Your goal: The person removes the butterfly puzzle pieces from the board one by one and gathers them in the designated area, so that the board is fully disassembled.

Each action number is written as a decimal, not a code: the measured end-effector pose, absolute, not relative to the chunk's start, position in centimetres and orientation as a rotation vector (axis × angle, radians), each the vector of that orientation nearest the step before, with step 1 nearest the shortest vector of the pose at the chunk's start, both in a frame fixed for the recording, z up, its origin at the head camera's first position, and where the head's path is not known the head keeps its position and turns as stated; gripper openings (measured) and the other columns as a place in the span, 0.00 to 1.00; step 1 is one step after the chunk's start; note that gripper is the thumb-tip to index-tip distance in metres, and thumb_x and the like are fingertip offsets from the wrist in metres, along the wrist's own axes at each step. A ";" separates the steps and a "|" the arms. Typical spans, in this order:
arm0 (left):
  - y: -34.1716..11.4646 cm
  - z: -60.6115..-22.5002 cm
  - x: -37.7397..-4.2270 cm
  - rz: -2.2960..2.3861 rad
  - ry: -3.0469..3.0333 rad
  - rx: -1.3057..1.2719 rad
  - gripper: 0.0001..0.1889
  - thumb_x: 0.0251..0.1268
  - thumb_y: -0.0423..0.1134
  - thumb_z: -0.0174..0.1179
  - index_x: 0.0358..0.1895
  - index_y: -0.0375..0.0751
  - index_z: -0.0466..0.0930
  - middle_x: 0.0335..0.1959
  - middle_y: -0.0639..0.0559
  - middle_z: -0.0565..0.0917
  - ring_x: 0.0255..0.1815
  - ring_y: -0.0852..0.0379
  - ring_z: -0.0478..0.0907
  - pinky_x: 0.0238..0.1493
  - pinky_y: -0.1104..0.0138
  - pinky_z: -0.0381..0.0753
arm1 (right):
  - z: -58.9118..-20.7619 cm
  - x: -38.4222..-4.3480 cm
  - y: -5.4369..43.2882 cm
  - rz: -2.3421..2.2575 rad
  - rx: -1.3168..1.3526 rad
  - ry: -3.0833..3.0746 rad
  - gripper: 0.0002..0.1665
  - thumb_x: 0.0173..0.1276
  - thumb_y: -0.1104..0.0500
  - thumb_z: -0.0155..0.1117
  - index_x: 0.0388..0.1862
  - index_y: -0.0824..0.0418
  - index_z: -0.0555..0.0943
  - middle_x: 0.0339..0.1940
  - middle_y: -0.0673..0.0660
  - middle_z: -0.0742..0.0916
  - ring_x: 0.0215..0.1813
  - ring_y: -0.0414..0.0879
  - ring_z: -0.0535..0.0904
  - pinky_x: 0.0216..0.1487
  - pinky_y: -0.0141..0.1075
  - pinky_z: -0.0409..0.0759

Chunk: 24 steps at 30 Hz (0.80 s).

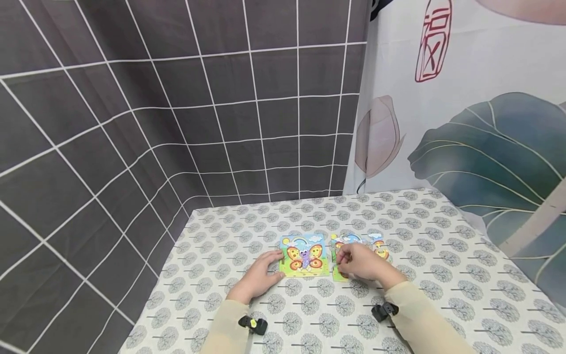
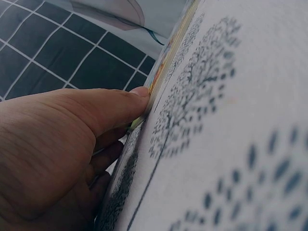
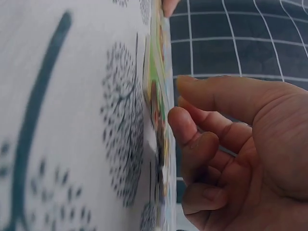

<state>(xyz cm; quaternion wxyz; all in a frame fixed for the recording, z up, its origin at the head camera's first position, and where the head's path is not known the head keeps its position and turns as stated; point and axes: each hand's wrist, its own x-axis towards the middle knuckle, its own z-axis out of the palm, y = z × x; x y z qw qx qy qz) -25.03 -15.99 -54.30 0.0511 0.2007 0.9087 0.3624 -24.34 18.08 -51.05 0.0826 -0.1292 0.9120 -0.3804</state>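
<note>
A square butterfly picture board [image 1: 305, 248] lies flat on the patterned cloth. My left hand [image 1: 258, 275] rests at its left edge, and in the left wrist view the thumb [image 2: 127, 103] touches the board's side. To the right lie butterfly puzzle pieces [image 1: 380, 246], partly covered by my right hand [image 1: 364, 263]. That hand hovers low over them with fingers loosely bent. In the right wrist view, a gap shows between the fingertips [image 3: 182, 122] and the colourful pieces [image 3: 155, 72], and I see nothing held. The pieces under the palm are hidden.
A tree-print cloth [image 1: 247, 231] covers the table. A dark grid curtain [image 1: 230, 123] stands behind and to the left, and a light leaf-print curtain [image 1: 477, 137] hangs at the right. Black straps with small devices [image 1: 254, 324] sit on both wrists.
</note>
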 end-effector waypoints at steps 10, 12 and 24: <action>-16.0 -54.4 -25.2 1.099 2.765 0.597 0.31 0.70 0.46 0.69 0.74 0.49 0.74 0.80 0.57 0.68 0.82 0.48 0.59 0.82 0.44 0.55 | -50.5 -25.7 15.3 -1.101 -0.475 2.731 0.10 0.61 0.64 0.78 0.38 0.57 0.85 0.27 0.49 0.82 0.28 0.44 0.77 0.34 0.38 0.81; -16.0 -54.4 -25.2 1.103 2.764 0.598 0.31 0.70 0.46 0.69 0.74 0.49 0.75 0.80 0.56 0.68 0.82 0.48 0.59 0.82 0.45 0.55 | -50.7 -26.1 14.7 -1.076 -0.498 2.748 0.10 0.61 0.64 0.78 0.39 0.56 0.86 0.27 0.48 0.82 0.29 0.43 0.77 0.35 0.38 0.80; -16.1 -54.4 -25.0 1.108 2.757 0.612 0.30 0.70 0.45 0.69 0.74 0.49 0.75 0.79 0.57 0.68 0.82 0.48 0.60 0.82 0.46 0.56 | -51.0 -26.6 11.0 -1.118 -0.577 2.675 0.15 0.60 0.65 0.77 0.46 0.60 0.87 0.27 0.49 0.83 0.28 0.43 0.76 0.33 0.37 0.80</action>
